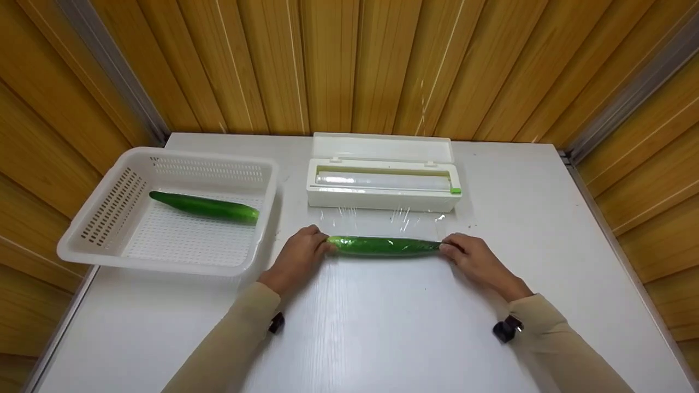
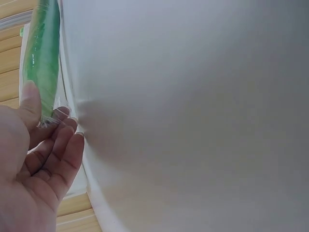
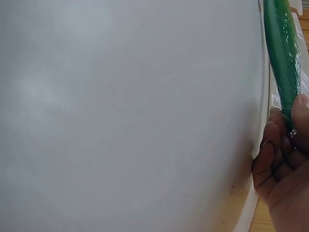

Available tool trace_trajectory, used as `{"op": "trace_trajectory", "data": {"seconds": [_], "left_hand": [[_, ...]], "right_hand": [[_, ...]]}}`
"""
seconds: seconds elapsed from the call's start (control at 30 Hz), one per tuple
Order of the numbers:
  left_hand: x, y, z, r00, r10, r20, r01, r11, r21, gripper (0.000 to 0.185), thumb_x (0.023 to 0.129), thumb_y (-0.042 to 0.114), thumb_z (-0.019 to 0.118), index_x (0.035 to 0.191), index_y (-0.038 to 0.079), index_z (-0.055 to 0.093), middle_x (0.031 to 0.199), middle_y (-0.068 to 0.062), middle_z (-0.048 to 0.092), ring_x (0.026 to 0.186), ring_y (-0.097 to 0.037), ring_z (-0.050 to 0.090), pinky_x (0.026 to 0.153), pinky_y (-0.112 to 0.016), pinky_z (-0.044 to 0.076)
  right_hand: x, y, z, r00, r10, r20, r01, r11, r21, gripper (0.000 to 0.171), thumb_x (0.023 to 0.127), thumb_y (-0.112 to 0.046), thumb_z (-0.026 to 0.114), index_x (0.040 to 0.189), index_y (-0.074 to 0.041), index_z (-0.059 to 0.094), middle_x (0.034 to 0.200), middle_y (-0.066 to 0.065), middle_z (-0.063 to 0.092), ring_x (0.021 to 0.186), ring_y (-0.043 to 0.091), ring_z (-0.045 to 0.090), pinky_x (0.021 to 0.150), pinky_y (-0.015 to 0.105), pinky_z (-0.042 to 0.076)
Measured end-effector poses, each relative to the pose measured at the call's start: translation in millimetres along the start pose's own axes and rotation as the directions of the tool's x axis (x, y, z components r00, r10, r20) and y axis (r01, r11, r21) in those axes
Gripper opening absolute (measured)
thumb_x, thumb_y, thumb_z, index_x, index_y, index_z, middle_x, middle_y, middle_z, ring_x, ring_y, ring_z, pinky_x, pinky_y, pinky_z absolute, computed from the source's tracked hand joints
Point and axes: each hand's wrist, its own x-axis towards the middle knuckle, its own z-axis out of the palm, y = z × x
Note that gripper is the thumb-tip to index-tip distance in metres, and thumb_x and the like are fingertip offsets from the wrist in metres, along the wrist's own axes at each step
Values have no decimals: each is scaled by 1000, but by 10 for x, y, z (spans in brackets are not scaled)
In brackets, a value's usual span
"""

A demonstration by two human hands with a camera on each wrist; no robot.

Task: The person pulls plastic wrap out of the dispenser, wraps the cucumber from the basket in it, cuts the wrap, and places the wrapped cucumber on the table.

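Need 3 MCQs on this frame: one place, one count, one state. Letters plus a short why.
1. Where is the unwrapped cucumber? A in the basket B in the dispenser C on the bare table
2. How many cucumbers? A one B two C three
3. The dispenser lid is: A open B closed C missing

A: the unwrapped cucumber lies in the white basket.
B: that one plus the wrapped cucumber pinched between left hand and right hand.
A: the dispenser lid stands back, film roll showing.
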Motion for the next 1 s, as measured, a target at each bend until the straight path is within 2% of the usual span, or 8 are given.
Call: {"op": "trace_trajectory", "data": {"seconds": [0.23,0.53,0.67,0.87,1.0], "left_hand": [[29,-4,12,999,-39,31,40,999,-32,19,106,20,67,103,4,76,94,-2,62,90,-23,61,87,-41,55],[56,-14,18,996,-75,42,77,996,-35,22,107,24,65,101,6,76,94,-3,64,91,-25,63,90,-43,54],[50,-10,11,996,-76,49,78,996,-34,24,108,25,63,101,4,74,96,-5,64,93,-28,64,90,-45,53],[45,-20,22,995,-85,48,85,996,-4,24,109,24,62,98,5,73,92,-5,63,90,-27,63,88,-45,54],[51,-20,34,994,-100,52,100,995,8,23,108,21,63,95,6,75,88,-3,63,86,-24,61,87,-42,55]], "right_hand": [[73,3,-35,997,78,25,-79,996,39,21,110,-18,60,96,-10,72,80,-4,59,80,18,54,73,34,43],[123,-29,-41,986,153,62,-157,986,53,30,112,-25,55,91,-8,68,76,-2,54,75,18,51,68,32,40],[143,-53,-48,982,165,87,-170,985,44,33,113,-25,53,88,-8,64,77,0,54,76,20,49,70,35,39],[176,-82,-56,975,184,124,-188,982,16,35,114,-28,50,90,-10,67,88,4,64,87,23,54,79,40,42],[209,-97,-74,968,198,155,-201,980,6,37,114,-29,50,86,-10,65,82,3,59,83,22,52,77,39,40]]}}
